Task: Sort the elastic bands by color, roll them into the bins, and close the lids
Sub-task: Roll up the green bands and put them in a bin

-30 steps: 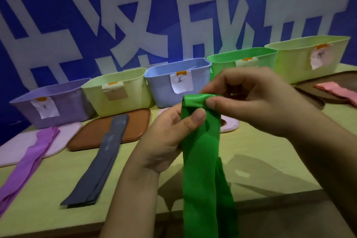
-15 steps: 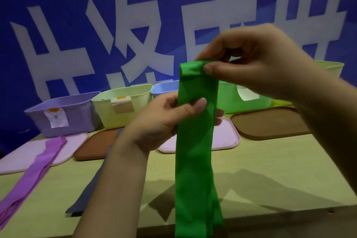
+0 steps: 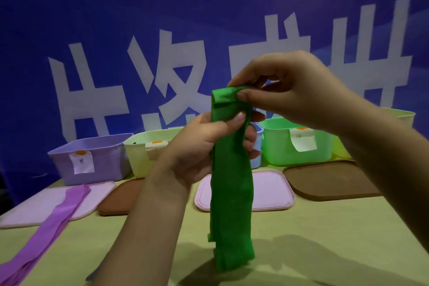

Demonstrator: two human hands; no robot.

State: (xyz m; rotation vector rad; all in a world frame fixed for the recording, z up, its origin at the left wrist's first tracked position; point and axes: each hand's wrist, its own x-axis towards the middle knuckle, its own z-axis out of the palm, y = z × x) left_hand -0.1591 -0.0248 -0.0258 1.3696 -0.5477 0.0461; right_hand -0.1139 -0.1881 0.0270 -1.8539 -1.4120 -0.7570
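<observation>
Both hands are up in front of the camera with the green band [image 3: 231, 193] held between them, hanging straight down in a long strip above the desk [image 3: 325, 239]. The right hand [image 3: 285, 90] pinches the top end, where the band is folded over into a small roll, thumb tip pressed on the front and fingers curled behind. Just below, the left hand [image 3: 204, 148] grips the strip, thumb laid across the front and fingers wrapped round the back. Whether the band's lower end touches the desk is hard to tell. Along the back of the desk stands a row of bins: a purple bin [image 3: 102, 158] at the left with a paper label, a pale yellow bin [image 3: 144, 153] beside it, a blue bin [image 3: 256, 146] mostly hidden behind the hands, a green bin [image 3: 278, 146] with a label, and a light green bin [image 3: 404, 117] peeking past the right forearm. In front of them lids lie flat: a pink lid [image 3: 269, 190], a brown lid [image 3: 329, 181], another brown lid [image 3: 120, 199] and a pale pink lid [image 3: 34, 209]. A purple band [image 3: 53, 218] stretches across that last lid and down over the desk at the left. A blue wall [image 3: 209, 7] with big white characters fills the background.
</observation>
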